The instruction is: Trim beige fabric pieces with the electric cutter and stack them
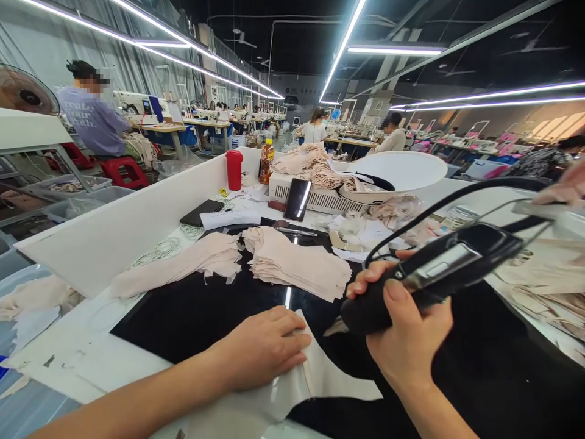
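My left hand [267,347] lies palm down with its fingers stretched out, pressing a narrow beige fabric strip [307,373] against a pale sheet [336,372] on the black board. My right hand [406,341] is wrapped round a black corded handheld tool [434,268], raised above the board. The tool has a silver panel on its side, and its front end is blurred. Behind my hands lie two layered stacks of beige fabric pieces, one on the left [183,265] and one in the middle [297,262].
A smartphone [297,199] leans against a white vented box [315,196] heaped with fabric. A red cup [234,171] and a bottle [265,161] stand by the raised table wall [137,222]. More fabric pieces [543,292] lie at right. People sit at sewing tables behind.
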A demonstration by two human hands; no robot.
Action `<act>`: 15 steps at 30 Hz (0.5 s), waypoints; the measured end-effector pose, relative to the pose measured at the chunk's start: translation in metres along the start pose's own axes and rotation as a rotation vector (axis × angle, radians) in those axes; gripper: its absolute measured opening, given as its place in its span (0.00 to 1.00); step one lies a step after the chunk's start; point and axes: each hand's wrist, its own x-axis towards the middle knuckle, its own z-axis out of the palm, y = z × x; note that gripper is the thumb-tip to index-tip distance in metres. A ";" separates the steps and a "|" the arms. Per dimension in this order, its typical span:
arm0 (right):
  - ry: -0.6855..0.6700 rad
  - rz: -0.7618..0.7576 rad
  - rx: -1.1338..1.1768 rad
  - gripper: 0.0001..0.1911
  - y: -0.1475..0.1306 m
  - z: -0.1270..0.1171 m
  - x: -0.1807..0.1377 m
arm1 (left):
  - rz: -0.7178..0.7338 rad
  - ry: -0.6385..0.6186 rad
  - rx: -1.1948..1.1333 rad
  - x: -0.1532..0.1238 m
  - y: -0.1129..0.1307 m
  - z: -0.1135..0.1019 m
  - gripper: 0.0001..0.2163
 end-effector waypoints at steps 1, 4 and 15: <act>-0.002 0.003 0.000 0.22 0.005 0.004 0.002 | -0.006 -0.002 -0.011 0.000 0.000 0.000 0.10; -0.018 0.009 -0.014 0.22 0.017 0.012 0.004 | -0.024 -0.011 -0.039 -0.001 0.000 0.002 0.10; -0.080 0.024 -0.018 0.23 0.028 0.015 -0.002 | -0.018 0.002 -0.071 0.000 0.000 0.000 0.11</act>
